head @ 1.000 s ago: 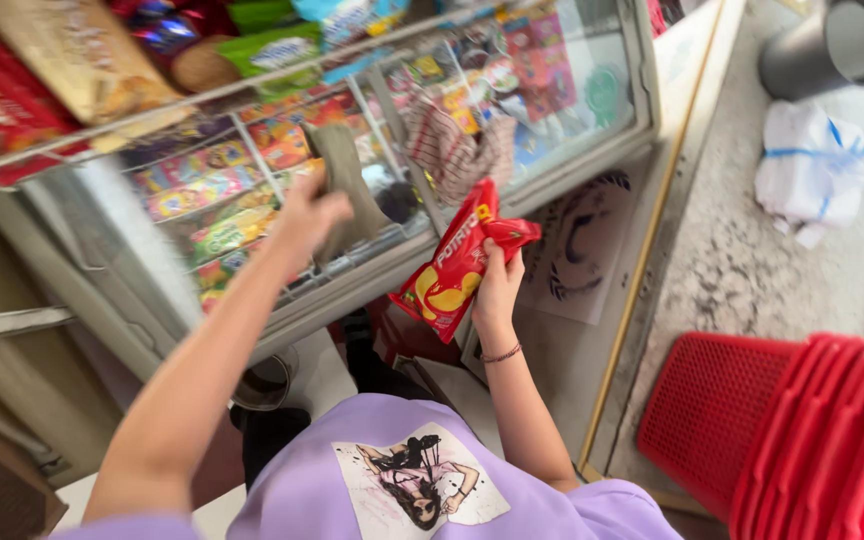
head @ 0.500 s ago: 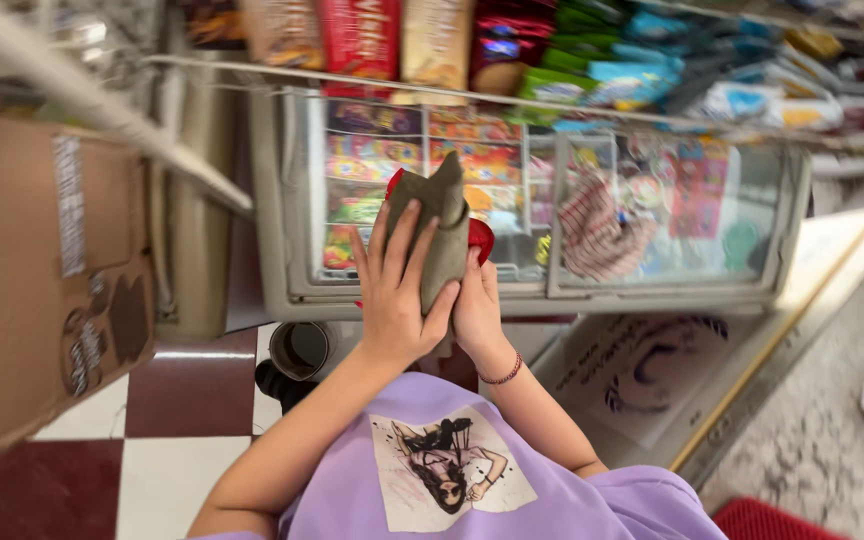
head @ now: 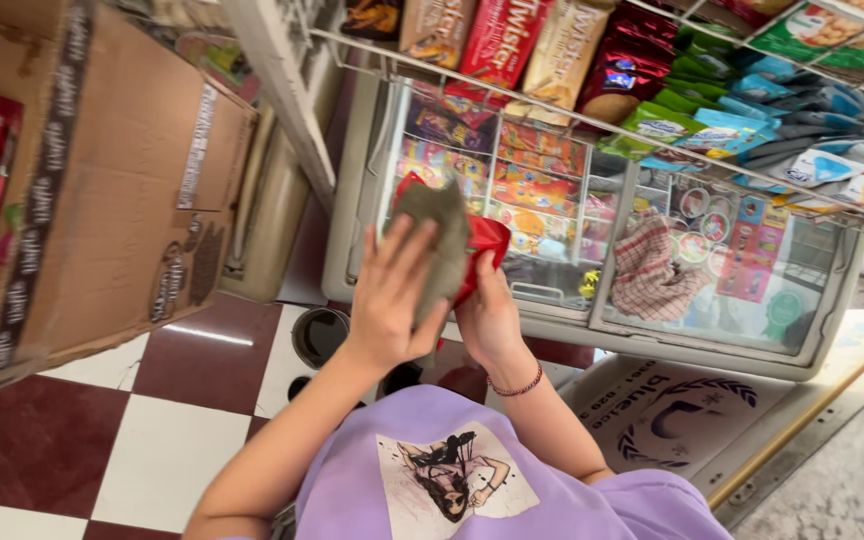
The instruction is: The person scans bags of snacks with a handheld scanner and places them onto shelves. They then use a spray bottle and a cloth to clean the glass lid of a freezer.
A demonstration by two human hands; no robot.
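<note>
Item: grey-brown cloth [head: 439,245]. It lies under my left hand [head: 392,300], whose spread fingers press it flat against the front of the red snack packet [head: 482,250]. The cloth stands roughly upright, its upper corner rising above my fingertips.

Item: red snack packet. My right hand [head: 487,320] grips it from behind and below, fingers closed round its lower part; only the packet's red edge and top right corner show past the cloth. I hold both things in front of my chest, above the checked floor [head: 102,440] of dark red and white tiles.

Item: beaded bracelet [head: 517,385], dark red, on my right wrist.

Item: chest freezer [head: 552,320] with sliding glass lid, just beyond my hands. Colourful ice-cream packs show through the glass; a red-and-white checked cloth [head: 652,275] lies on the lid to the right.

Item: wire rack [head: 592,110] above the freezer, filled with snack bags in red, tan, green and blue.

Item: open cardboard box [head: 122,200], at my left, tilted, with red packets inside at its far left.

Item: lilac shirt [head: 472,480] with a printed figure, mine.
</note>
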